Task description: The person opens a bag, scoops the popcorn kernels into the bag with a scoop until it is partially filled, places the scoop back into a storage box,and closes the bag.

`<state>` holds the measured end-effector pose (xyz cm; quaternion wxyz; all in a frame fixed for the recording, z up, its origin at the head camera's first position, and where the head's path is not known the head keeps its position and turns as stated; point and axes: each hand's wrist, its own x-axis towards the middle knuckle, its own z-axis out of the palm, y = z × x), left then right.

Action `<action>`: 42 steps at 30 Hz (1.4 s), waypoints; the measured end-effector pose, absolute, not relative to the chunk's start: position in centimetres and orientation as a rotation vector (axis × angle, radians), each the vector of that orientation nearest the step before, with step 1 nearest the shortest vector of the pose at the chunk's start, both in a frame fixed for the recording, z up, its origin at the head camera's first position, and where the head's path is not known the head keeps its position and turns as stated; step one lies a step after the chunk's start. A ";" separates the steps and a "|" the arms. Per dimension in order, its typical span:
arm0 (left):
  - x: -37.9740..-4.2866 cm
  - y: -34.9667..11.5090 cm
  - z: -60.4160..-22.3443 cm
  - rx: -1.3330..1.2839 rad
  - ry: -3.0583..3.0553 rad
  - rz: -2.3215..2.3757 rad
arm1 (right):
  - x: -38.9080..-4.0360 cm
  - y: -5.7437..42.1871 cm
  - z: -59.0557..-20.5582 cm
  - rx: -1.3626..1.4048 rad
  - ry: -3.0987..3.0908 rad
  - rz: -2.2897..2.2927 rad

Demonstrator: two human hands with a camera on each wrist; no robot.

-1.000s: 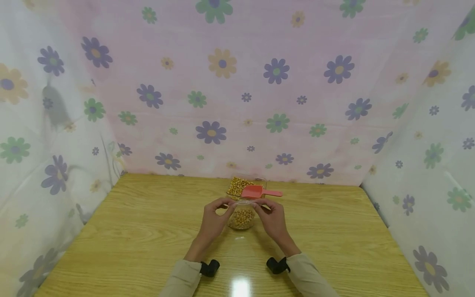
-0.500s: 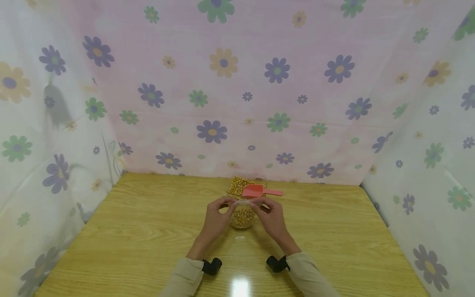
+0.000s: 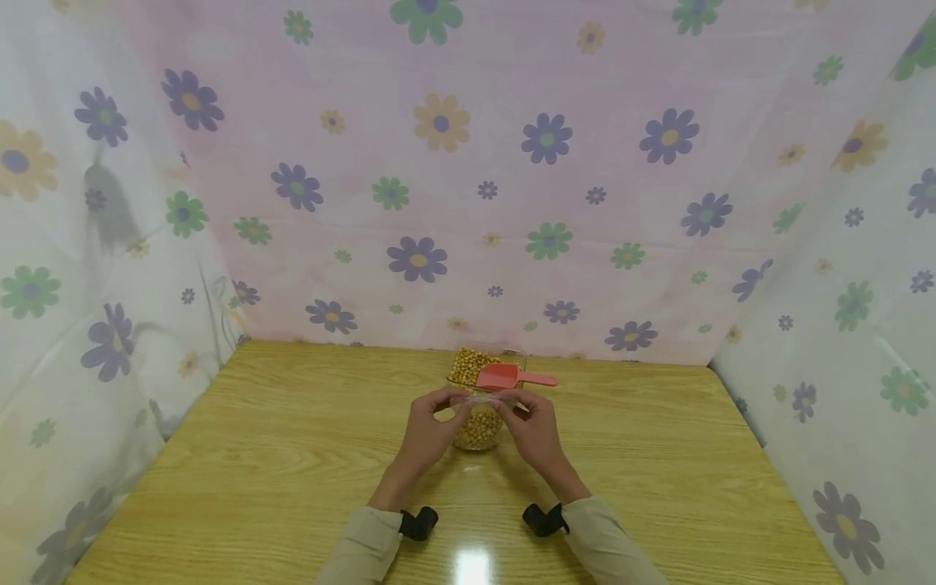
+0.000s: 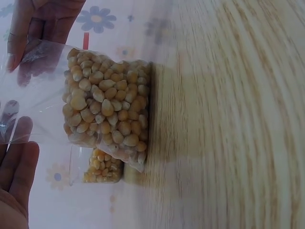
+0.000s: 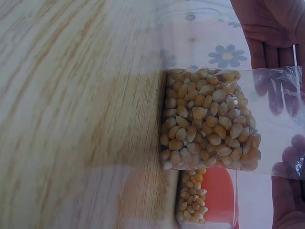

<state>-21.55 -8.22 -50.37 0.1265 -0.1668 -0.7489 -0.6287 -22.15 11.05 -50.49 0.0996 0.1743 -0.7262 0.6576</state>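
A clear plastic bag (image 3: 478,429) part filled with yellow corn kernels stands upright on the table, its filled bottom on the wood. My left hand (image 3: 430,429) pinches one side of the bag's top edge between thumb and fingers. The other side of that edge is pinched by my right hand (image 3: 536,426), and the two hands almost meet. In the left wrist view the kernels (image 4: 107,102) fill the lower part of the bag, with see-through film above. Through that film, fingers of both hands show in the right wrist view.
Behind the bag sits a clear box (image 3: 462,372) of corn kernels. A red scoop (image 3: 500,376) lies on it, handle pointing right past the rim. The wood-grain table (image 3: 292,455) meets a flowered cloth (image 3: 483,162) at the back and sides.
Both hands keep their pinch on the bag's top edge and have drawn slightly closer together. The bag, box and scoop stay in place.
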 end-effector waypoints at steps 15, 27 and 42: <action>-21.7 -7.8 -50.7 -0.556 -2.179 -1.836 | -21.8 10.3 -49.8 0.519 -2.208 1.833; -21.8 -7.4 -50.8 -0.559 -2.157 -1.775 | -20.5 10.2 -47.3 0.553 -2.206 1.810; -20.7 -7.0 -49.2 -0.568 -2.174 -1.751 | -20.4 10.4 -47.4 0.595 -2.164 1.818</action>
